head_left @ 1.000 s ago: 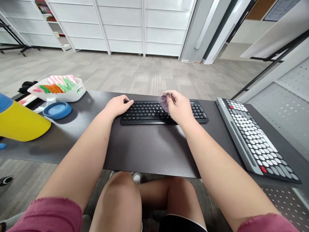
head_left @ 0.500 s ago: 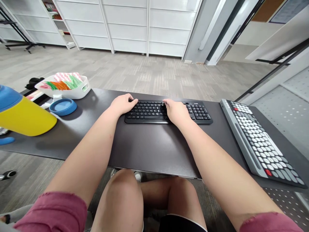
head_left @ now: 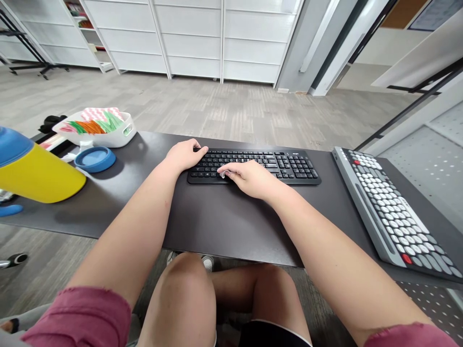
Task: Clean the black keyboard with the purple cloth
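A black keyboard [head_left: 289, 166] with a number pad lies on the dark table in front of me. My left hand [head_left: 185, 154] grips its far left corner, thumb along the top edge and fingers curled behind. Over the lower-left keys, my right hand [head_left: 249, 177] pinches a small, shiny, pale thing [head_left: 223, 174] between thumb and fingers, down at the front row. The thing is too small and too covered to name. Part of the keyboard's front edge is hidden under this hand.
On the right stands a grey keyboard [head_left: 398, 207] with round white keys. To the left are a blue-and-yellow container [head_left: 39, 168], a round blue lid [head_left: 94, 160] and a white basket [head_left: 119, 140] of colourful items. The table [head_left: 231, 221] ends just before my knees.
My right hand has moved left and nearer to me, from the keyboard's upper middle to its lower-left keys, still pinching the small thing. My left hand keeps its place.
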Motion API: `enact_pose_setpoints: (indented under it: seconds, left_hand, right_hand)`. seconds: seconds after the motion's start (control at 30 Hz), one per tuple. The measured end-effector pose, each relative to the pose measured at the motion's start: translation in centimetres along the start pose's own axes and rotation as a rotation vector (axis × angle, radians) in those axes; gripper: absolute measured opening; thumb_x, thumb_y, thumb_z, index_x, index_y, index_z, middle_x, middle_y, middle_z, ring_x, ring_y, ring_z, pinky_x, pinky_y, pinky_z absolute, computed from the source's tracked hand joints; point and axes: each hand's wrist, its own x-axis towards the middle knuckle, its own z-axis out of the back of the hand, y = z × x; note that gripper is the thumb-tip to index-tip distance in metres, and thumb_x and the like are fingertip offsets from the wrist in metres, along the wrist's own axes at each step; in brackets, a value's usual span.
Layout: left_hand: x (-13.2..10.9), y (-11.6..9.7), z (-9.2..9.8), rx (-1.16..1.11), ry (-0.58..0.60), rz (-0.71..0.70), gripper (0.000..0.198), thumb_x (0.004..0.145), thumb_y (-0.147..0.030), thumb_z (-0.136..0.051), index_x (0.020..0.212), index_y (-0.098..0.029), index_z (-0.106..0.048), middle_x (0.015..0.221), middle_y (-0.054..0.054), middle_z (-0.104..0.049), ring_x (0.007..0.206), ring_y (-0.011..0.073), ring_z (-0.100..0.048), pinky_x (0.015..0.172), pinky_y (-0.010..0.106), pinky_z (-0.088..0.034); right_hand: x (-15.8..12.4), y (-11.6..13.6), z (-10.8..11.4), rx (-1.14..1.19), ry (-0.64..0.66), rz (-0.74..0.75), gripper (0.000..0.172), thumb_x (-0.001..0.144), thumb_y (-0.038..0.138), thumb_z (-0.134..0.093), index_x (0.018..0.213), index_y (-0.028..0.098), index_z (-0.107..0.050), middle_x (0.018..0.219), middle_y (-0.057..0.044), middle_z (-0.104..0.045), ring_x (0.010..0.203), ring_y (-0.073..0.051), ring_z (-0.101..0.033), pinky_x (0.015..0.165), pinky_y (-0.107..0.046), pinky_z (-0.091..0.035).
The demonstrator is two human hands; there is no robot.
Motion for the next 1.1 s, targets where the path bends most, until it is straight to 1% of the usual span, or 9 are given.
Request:
enact_pose_setpoints:
  seconds: [0.17, 0.3, 0.37, 0.43, 0.53, 0.63, 0.7, 0.87, 1.1]
  left_hand:
    - [-0.3, -0.4, 0.3, -0.002, 0.007, -0.003, 0.045, 0.101, -0.067, -0.057, 0.112, -0.027, -0.075, 0.12, 0.011, -0.081, 0.112, 0.0346, -0.073, 0.094, 0.042, -0.054]
    - [-0.3, -0.4, 0.3, -0.004, 0.006, 0.004, 0.045, 0.101, -0.068, -0.058, 0.112, -0.027, -0.075, 0.119, 0.011, -0.082, 0.113, 0.0351, -0.072, 0.094, 0.042, -0.054]
    - [-0.2, -0.3, 0.2, -0.005, 0.001, 0.011, 0.046, 0.1, -0.068, -0.058, 0.112, -0.027, -0.075, 0.12, 0.012, -0.081, 0.113, 0.0358, -0.073, 0.094, 0.043, -0.054]
    - [-0.2, -0.2, 0.1, -0.016, 0.001, 0.019, 0.046, 0.101, -0.069, -0.058, 0.112, -0.027, -0.075, 0.122, 0.012, -0.081, 0.114, 0.0363, -0.072, 0.094, 0.044, -0.054]
    - [-0.2, -0.2, 0.2, -0.033, 0.008, 0.029, 0.047, 0.101, -0.069, -0.057, 0.112, -0.028, -0.075, 0.124, 0.012, -0.08, 0.115, 0.0363, -0.072, 0.095, 0.044, -0.054]
    - [-0.4, -0.4, 0.3, -0.03, 0.009, 0.036, 0.046, 0.101, -0.068, -0.058, 0.112, -0.027, -0.075, 0.124, 0.012, -0.08, 0.115, 0.0357, -0.072, 0.094, 0.044, -0.053]
    - [-0.4, -0.4, 0.4, -0.027, 0.007, 0.03, 0.045, 0.101, -0.068, -0.058, 0.111, -0.027, -0.075, 0.124, 0.012, -0.08, 0.114, 0.0354, -0.072, 0.094, 0.044, -0.053]
    - [-0.3, -0.2, 0.3, -0.042, 0.01, 0.021, 0.045, 0.101, -0.068, -0.058, 0.111, -0.027, -0.076, 0.123, 0.012, -0.08, 0.115, 0.0357, -0.071, 0.095, 0.044, -0.053]
    - [-0.5, -0.3, 0.2, -0.039, -0.008, 0.001, 0.044, 0.101, -0.065, -0.058, 0.111, -0.026, -0.077, 0.12, 0.012, -0.081, 0.114, 0.0346, -0.071, 0.095, 0.043, -0.053]
  right_hand:
    - [-0.6, 1.0, 0.6, 0.21, 0.041, 0.033, 0.033, 0.111, 0.025, -0.057, 0.126, 0.034, -0.085, 0.121, 0.003, -0.086, 0.117, -0.02, -0.079, 0.112, -0.038, -0.057]
    - [-0.7, 1.0, 0.8, 0.429, 0.077, -0.004, 0.029, 0.111, 0.036, -0.06, 0.123, 0.03, -0.085, 0.123, -0.001, -0.085, 0.119, -0.021, -0.078, 0.111, -0.039, -0.058]
    - [-0.5, 0.2, 0.8, 0.484, -0.023, -0.044, 0.033, 0.112, 0.041, -0.058, 0.127, 0.028, -0.083, 0.127, -0.004, -0.084, 0.12, -0.023, -0.078, 0.11, -0.04, -0.058]
    - [-0.2, -1.0, 1.1, 0.446, -0.214, -0.112, 0.039, 0.113, 0.044, -0.052, 0.134, 0.026, -0.08, 0.129, -0.007, -0.083, 0.121, -0.024, -0.077, 0.109, -0.042, -0.059]
    - [-0.1, -3.3, 1.9, 0.205, -0.515, -0.245, 0.044, 0.114, 0.043, -0.046, 0.14, 0.024, -0.076, 0.13, -0.01, -0.082, 0.121, -0.028, -0.077, 0.109, -0.046, -0.058]
    - [-0.4, -5.2, 2.9, -0.077, -0.65, -0.368, 0.046, 0.115, 0.042, -0.045, 0.146, 0.021, -0.072, 0.131, -0.014, -0.081, 0.123, -0.032, -0.075, 0.11, -0.049, -0.056]
    - [-0.6, -5.9, 3.2, -0.191, -0.61, -0.439, 0.045, 0.115, 0.04, -0.045, 0.146, 0.02, -0.072, 0.127, -0.016, -0.082, 0.12, -0.034, -0.076, 0.108, -0.049, -0.056]
    - [-0.5, -5.9, 2.6, -0.328, -0.354, -0.496, 0.039, 0.113, 0.034, -0.048, 0.135, 0.024, -0.08, 0.113, -0.013, -0.085, 0.109, -0.034, -0.078, 0.101, -0.047, -0.057]
    - [0.1, -5.3, 1.6, -0.397, -0.311, -0.505, 0.043, 0.114, 0.036, -0.046, 0.141, 0.025, -0.078, 0.108, -0.014, -0.085, 0.104, -0.034, -0.079, 0.098, -0.046, -0.058]
